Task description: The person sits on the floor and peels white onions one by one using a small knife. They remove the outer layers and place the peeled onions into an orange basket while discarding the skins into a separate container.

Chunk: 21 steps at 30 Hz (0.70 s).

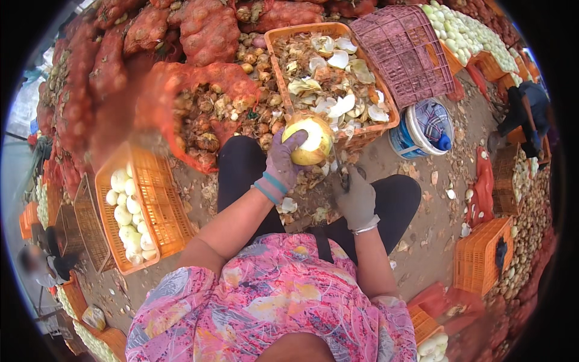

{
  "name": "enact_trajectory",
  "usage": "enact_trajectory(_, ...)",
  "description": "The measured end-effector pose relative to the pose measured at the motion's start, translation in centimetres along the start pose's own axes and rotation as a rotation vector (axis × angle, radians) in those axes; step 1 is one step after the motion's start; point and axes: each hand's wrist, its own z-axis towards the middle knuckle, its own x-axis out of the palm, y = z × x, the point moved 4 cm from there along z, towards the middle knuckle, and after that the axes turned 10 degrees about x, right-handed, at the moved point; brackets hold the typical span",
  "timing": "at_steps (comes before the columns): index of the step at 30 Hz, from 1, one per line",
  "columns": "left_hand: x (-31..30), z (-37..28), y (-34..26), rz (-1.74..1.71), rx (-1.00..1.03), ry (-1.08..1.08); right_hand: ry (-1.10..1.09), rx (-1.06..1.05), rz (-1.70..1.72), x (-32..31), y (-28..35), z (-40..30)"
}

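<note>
My left hand (pixel 285 158), in a thin purple-grey glove with a striped cuff, grips a large yellow onion (pixel 310 139), its thumb across a bare white patch. My right hand (pixel 355 199), in a grey glove, is closed around the handle of a knife (pixel 338 164), whose narrow blade points up beside the onion's right side. Part of the handle is hidden by my fingers. Just beyond the onion stands an orange plastic crate (pixel 392 122) heaped with onion skins (pixel 341 106). Brown unpeeled onions (pixel 208 142) spill from an open red mesh sack (pixel 169 135) to the left.
At left, an orange crate (pixel 169 208) holds peeled onions (pixel 129 217). A pink crate (pixel 407 54) leans by the skins crate, near a white-and-blue bucket (pixel 402 135) with cloth inside. Full mesh sacks (pixel 210 31) are piled ahead. People (pixel 527 108) (pixel 49 267) work at both far sides.
</note>
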Motion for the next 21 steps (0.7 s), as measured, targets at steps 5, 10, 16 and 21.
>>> enact_trajectory(5, 0.1, 3.9, -1.3, 0.056, 0.010, 0.082, 0.146, 0.108, 0.159, 2.5, 0.1, 5.6)
enact_trajectory(10, -0.2, 9.2, -0.5, 0.038, -0.043, 0.154, 0.509, 0.260, 0.411, 5.2, -3.3, 11.7)
enact_trajectory(16, -1.4, 11.2, 0.0, -0.067, -0.216, 0.175, 0.919, 0.459, 0.447, 1.2, -1.8, 16.6)
enact_trajectory(21, -2.4, 12.0, -0.5, -0.133, -0.300, 0.286, 0.962, 0.470, 0.531, 0.9, -2.7, 18.7)
